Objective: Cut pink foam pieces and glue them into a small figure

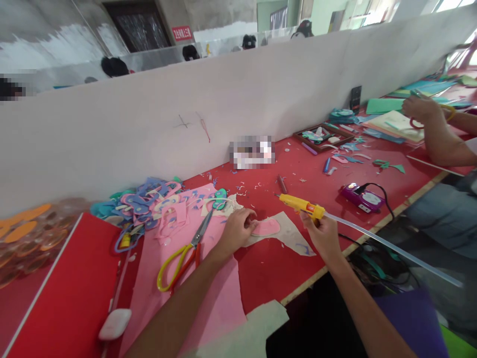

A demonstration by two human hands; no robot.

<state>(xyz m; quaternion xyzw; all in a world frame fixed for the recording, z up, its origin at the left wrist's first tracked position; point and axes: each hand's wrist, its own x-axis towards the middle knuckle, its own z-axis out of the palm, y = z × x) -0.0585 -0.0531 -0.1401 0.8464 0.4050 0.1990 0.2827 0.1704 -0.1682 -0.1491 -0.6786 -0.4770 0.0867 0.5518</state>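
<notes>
Two bare hands work over a red table. The left hand presses down with curled fingers on a pink foam oval, which lies on a cream foam scrap near the table's front edge. The right hand is clenched around a yellow glue gun, its nozzle aimed left above the oval and a clear glue stick trailing out behind. Scissors with yellow and red handles rest on a pink foam sheet just left of the left hand. A co-worker's hand works farther along the table, holding something I cannot make out.
</notes>
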